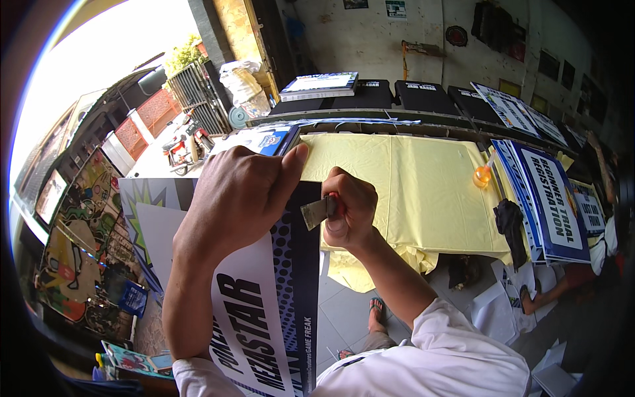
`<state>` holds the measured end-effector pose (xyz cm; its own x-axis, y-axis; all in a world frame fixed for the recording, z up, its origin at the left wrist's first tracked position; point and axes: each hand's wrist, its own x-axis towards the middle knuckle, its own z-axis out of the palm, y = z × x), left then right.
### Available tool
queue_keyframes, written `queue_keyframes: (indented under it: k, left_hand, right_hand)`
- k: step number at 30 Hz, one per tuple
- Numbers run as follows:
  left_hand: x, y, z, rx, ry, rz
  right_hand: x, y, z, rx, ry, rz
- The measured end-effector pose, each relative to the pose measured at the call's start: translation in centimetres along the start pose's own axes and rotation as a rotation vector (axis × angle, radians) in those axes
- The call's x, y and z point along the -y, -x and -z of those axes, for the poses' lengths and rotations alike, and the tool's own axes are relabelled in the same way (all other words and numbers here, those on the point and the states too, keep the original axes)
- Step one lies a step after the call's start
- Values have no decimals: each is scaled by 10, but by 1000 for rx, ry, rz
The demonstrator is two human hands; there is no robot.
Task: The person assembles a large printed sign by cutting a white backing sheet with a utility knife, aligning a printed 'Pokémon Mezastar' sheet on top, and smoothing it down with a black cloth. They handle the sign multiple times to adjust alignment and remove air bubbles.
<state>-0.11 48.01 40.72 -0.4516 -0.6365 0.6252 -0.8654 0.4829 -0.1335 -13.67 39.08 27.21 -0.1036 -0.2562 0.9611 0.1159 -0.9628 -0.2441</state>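
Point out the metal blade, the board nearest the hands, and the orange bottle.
Metal blade (313, 214), head view: flat face.
Board (285, 291), head view: dotted strip.
Orange bottle (482, 176), head view: rounded body.

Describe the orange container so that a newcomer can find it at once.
Start with the large yellow sheet beyond the right hand. Near its right edge sits the container, its orange colour unlike the blue-and-white signboards beside it.

On my feed, printed board (254, 324) cut off below, partly behind left hand (243, 188). Right hand (352, 206) hides most of red handle (339, 205). Far-right person (600, 250): too dim.
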Motion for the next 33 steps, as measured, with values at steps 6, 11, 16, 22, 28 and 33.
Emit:
queue_keyframes:
  k: [6,11,16,22,28,33]
  left_hand:
    - [0,-1,-1,9,19,17]
    - [2,0,-1,11,19,28]
    - [3,2,0,12,24,36]
    - [5,3,0,-17,29,6]
    - [7,4,-2,-4,22,34]
    - [6,3,-2,24,29,70]
  right_hand:
    - [-7,1,2,4,18,-8]
    - [-13,6,-2,-2,3,-41]
    - [-11,6,-5,-9,9,-37]
    - [-10,5,-6,-16,6,-25]
    - [-21,14,-6,-16,39,-42]
    - [-25,16,-7,-21,36,-31]
